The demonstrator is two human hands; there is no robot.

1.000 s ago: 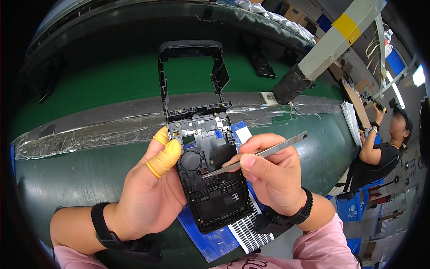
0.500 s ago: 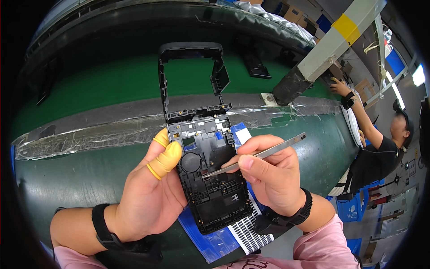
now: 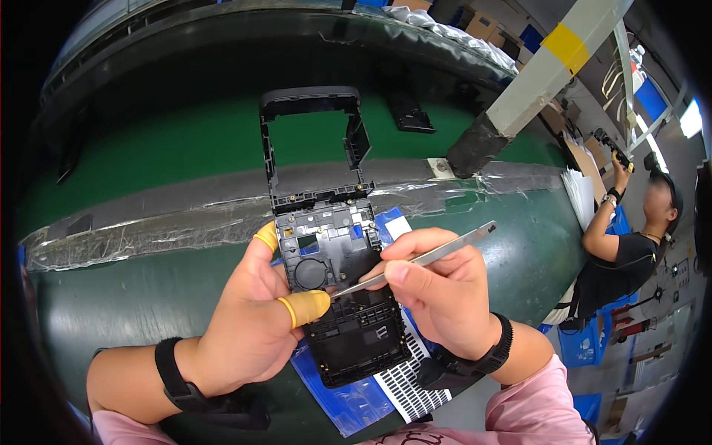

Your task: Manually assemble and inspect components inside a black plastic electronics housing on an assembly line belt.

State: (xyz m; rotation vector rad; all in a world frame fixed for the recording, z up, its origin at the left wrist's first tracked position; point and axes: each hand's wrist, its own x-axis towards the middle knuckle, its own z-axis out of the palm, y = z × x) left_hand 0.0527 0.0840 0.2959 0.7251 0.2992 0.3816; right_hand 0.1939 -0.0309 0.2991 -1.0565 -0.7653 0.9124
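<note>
A black plastic housing [image 3: 363, 337] with an open frame at its far end is held up by my left hand [image 3: 256, 315]. Yellow finger cots cover that hand's thumb and a fingertip, and the thumb presses on the inner face below a round recess. My right hand [image 3: 437, 289] pinches metal tweezers [image 3: 437, 254] between thumb and fingers. Their tips reach the housing's inside right beside the left thumb's tip. Whether the tips grip anything is too small to tell.
Under the housing lie a blue plastic sheet [image 3: 345, 400] and a white sheet of black labels [image 3: 415, 389]. Past the taped ledge [image 3: 170, 222], a black part [image 3: 409, 115] rests on the green belt. A post [image 3: 519, 96] stands right; beyond it a co-worker [image 3: 623, 237] lifts a black part.
My left thumb has slid down the housing to the tweezer tips. The housing's far end sits slightly lower in view. The co-worker's arm has risen, holding a black part.
</note>
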